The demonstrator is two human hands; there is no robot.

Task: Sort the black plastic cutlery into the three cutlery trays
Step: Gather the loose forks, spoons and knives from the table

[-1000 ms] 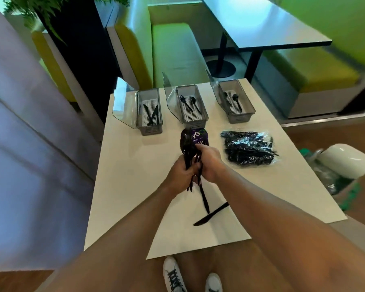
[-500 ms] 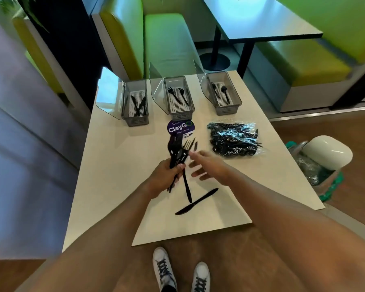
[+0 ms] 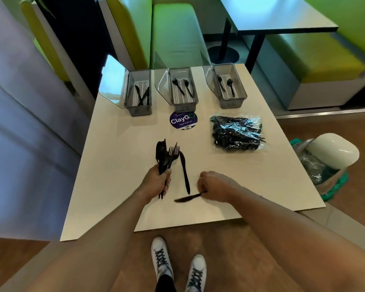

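My left hand (image 3: 157, 182) grips a bundle of black forks and spoons (image 3: 165, 154), held upright over the white table (image 3: 114, 161). My right hand (image 3: 214, 185) pinches the handle of a black knife (image 3: 187, 198) lying flat near the front edge. A second black knife (image 3: 184, 171) lies between my hands. Three grey trays stand at the far edge: the left tray (image 3: 138, 92) holds knives, the middle tray (image 3: 182, 90) holds forks, the right tray (image 3: 229, 87) holds spoons.
A clear plastic bag of black cutlery (image 3: 236, 133) lies on the right of the table. A round purple sticker (image 3: 183, 120) sits before the middle tray. A white-lidded bin (image 3: 331, 152) stands right of the table. Green benches lie beyond.
My right hand let go of the bundle, moved down and right, and took hold of the knife near the front edge. The left hand kept the bundle.
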